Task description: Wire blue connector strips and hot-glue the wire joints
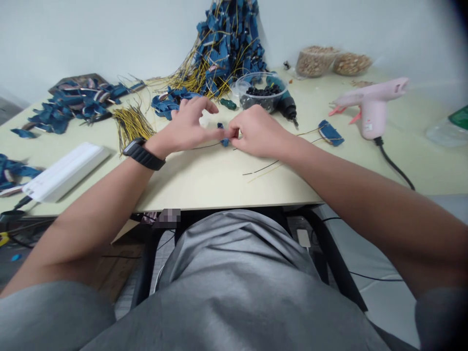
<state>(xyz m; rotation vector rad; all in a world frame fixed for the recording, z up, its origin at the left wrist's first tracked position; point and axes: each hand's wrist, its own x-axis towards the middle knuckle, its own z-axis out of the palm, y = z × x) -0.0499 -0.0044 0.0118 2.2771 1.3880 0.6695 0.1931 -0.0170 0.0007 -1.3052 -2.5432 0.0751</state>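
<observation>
My right hand [256,130] is closed in a pinch at the right edge of a small blue piece [224,141] with thin wires. What exactly lies between its fingertips is partly hidden. To the left of that piece, my left hand [190,124] has its fingers apart and curved, with the thumb tip close beside the blue piece. A dark wire runs out under the left palm. Beyond my right wrist lies another blue piece [330,133] with one black and one yellow wire, whose ends reach the table front.
A pink glue gun [376,105] stands at right. Behind my hands are a tub of black parts [261,100], a power tool [287,105] and a tall heap of wired blue pieces [230,48]. Leftward are yellow-black wires [132,124] and a white box [68,170].
</observation>
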